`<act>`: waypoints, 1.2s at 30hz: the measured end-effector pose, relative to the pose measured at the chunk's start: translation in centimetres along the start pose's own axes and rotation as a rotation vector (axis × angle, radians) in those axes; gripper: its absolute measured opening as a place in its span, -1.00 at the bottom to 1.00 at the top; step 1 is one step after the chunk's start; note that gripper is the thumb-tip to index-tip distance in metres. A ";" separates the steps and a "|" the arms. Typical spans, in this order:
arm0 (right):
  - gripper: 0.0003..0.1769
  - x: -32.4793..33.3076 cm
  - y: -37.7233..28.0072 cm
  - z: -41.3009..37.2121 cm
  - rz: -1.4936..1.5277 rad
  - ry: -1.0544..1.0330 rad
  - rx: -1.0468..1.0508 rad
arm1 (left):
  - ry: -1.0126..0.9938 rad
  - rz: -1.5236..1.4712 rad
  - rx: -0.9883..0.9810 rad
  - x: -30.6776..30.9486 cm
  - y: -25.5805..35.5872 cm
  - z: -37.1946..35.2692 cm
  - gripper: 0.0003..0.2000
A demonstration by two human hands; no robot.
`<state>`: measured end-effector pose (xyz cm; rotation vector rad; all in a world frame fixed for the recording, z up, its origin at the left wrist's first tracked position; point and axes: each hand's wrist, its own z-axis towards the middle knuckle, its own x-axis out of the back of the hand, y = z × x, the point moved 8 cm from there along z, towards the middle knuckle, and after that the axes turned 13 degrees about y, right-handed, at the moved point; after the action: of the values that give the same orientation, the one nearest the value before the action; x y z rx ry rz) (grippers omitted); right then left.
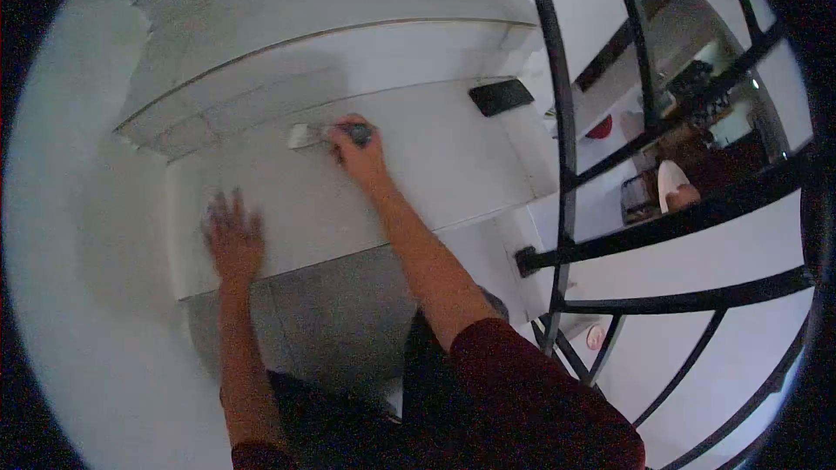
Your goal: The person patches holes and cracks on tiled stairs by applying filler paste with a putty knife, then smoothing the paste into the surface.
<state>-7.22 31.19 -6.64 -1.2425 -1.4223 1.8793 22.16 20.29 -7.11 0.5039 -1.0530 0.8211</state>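
Observation:
My right hand (360, 155) is closed around the dark handle of a brush (301, 136). The brush's pale, wide end points left and lies against the light-coloured stair tread (418, 144), close to the riser behind it. My left hand (235, 239) rests on the left part of the same tread, fingers spread, holding nothing. Some of the handle is hidden by my right fingers.
A dark flat object like a phone (501, 97) lies at the tread's right end. Black metal railing (564, 122) runs along the right side, with a cluttered room beyond and below. A white wall (96, 235) borders the left; higher steps (331, 0) rise ahead.

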 end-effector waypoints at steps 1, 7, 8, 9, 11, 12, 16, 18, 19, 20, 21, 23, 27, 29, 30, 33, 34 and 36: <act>-0.90 0.2 0.4 0.0 0.021 0.010 -0.012 | -0.030 -0.008 0.017 0.6 1.4 0.1 -0.30; -0.90 -0.3 -1.9 -1.3 -0.062 0.042 -0.050 | 0.059 -0.194 -0.016 2.0 6.9 1.2 -0.28; -0.90 -0.5 -2.1 -1.4 -0.091 0.040 -0.025 | 0.025 -0.212 -0.017 1.9 7.2 1.5 -0.28; -0.90 -0.8 -2.2 -1.5 -0.097 0.030 -0.022 | -0.007 -0.238 -0.019 1.8 7.5 1.8 -0.28; -0.90 -0.6 -2.5 -1.6 -0.298 0.044 0.056 | 0.061 -0.260 -0.028 1.3 7.6 1.8 -0.28; -0.90 -0.3 -1.7 -1.3 -0.307 0.044 0.055 | 0.122 -0.278 -0.041 1.1 7.4 1.5 -0.29; -0.90 0.2 -1.0 -0.8 -0.281 0.054 0.194 | 0.097 -0.290 -0.001 1.0 7.8 2.0 -0.28; -0.87 -0.6 -2.6 -1.6 -0.270 0.062 0.128 | 0.196 -0.389 0.045 1.5 8.1 2.6 -0.26; -0.87 -0.8 -2.8 -2.1 -0.282 0.054 0.130 | 0.196 -0.397 0.057 1.5 8.2 2.6 -0.26; -0.85 -0.9 -2.8 -2.4 -0.301 0.087 0.117 | 0.180 -0.395 0.062 1.4 8.4 2.7 -0.26; -0.82 -1.1 -2.9 -2.3 -0.315 0.120 0.106 | 0.167 -0.391 0.064 1.3 8.5 3.1 -0.25; -0.81 -1.2 -2.9 -1.7 -0.274 0.078 0.123 | 0.179 -0.398 0.075 1.6 8.6 3.6 -0.25; -0.78 -0.3 -1.6 -2.1 -0.108 0.132 0.000 | 0.148 -0.379 0.062 1.1 8.9 4.0 -0.24; -0.79 0.2 -0.6 -1.0 -0.125 0.143 0.058 | 0.138 -0.394 0.042 0.7 8.8 3.8 -0.21; -0.80 0.5 -0.3 -0.7 -0.128 0.134 0.116 | 0.142 -0.392 0.030 0.7 8.6 3.9 -0.19; -0.84 -0.8 -0.8 -1.8 -0.062 -0.016 0.042 | 0.127 -0.416 0.039 0.9 8.8 4.0 -0.11; -0.84 -0.6 -1.0 -2.0 -0.066 -0.001 0.054 | 0.129 -0.430 0.025 1.8 9.1 3.9 -0.11; -0.82 -1.5 -0.4 -2.3 -0.252 -0.161 -0.044 | 0.012 -0.387 0.030 2.7 9.4 4.2 -0.05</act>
<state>-4.57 31.22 -5.83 -0.8983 -1.6285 1.8151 13.08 23.91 -3.03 0.7011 -0.8947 0.4966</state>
